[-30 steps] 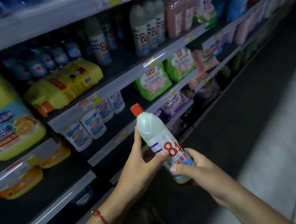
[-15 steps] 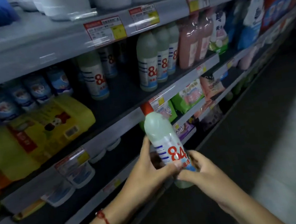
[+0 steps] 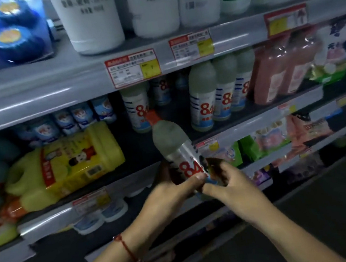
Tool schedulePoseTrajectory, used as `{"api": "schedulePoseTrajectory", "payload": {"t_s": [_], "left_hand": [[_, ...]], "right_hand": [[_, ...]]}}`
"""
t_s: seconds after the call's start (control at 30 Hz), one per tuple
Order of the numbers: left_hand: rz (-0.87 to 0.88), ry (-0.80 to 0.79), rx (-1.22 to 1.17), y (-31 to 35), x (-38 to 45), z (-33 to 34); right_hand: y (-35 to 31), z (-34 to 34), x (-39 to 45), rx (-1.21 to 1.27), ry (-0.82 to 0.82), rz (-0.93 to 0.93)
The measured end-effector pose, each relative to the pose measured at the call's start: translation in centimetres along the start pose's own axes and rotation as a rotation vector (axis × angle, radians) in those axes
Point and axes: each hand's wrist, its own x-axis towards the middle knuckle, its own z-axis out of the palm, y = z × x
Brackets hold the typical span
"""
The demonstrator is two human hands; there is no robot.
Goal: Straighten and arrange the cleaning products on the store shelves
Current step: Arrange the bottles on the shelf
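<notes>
Gripping tilted 84 bottle (image 3: 177,150) near shelf edge (image 3: 134,177), both hands (image 3: 201,190)

Single head view, close, angled down-left at store shelves (image 3: 27,96).

A jug (image 3: 65,167) lies on the shelf (image 3: 112,180), left of standing bottles (image 3: 204,103).

Both hands hold an "84" disinfectant bottle (image 3: 175,144) by its lower end, left hand (image 3: 167,201) and right hand (image 3: 236,186) together, its orange cap (image 3: 151,116) tilted toward the shelf. More "84" bottles (image 3: 203,101) stand upright there, beside a yellow jug (image 3: 65,167) lying on its side.
</notes>
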Motion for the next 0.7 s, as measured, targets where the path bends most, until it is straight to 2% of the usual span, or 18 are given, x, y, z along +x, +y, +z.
{"api": "schedulePoseTrajectory", "payload": {"t_s": [0.1,0.23,0.33,0.47,0.57,0.7], "left_hand": [[-0.023,0.11,-0.066,1.5,0.8,1.1],[0.217,0.288,-0.018,3.2,2.9,2.0],[0.315,0.347,-0.02,4.5,4.6,2.4],[0.405,0.418,0.117,5.3,6.9,2.0],[0.445,0.399,0.226,5.5,7.5,1.4],[0.473,0.424,0.217,4.8,8.3,1.5]], "right_hand": [[-0.9,-1.2,2.0,-0.052,-0.046,-0.076],[-2.6,-2.4,4.0,-0.14,-0.004,-0.327],[-2.8,-2.8,6.1,-0.167,-0.006,-0.456],[-2.6,-3.0,8.4,-0.074,-0.091,-0.433],[-2.9,-2.7,9.1,-0.091,-0.132,-0.414],[-2.7,-2.6,9.8,-0.098,-0.165,-0.406]]}}
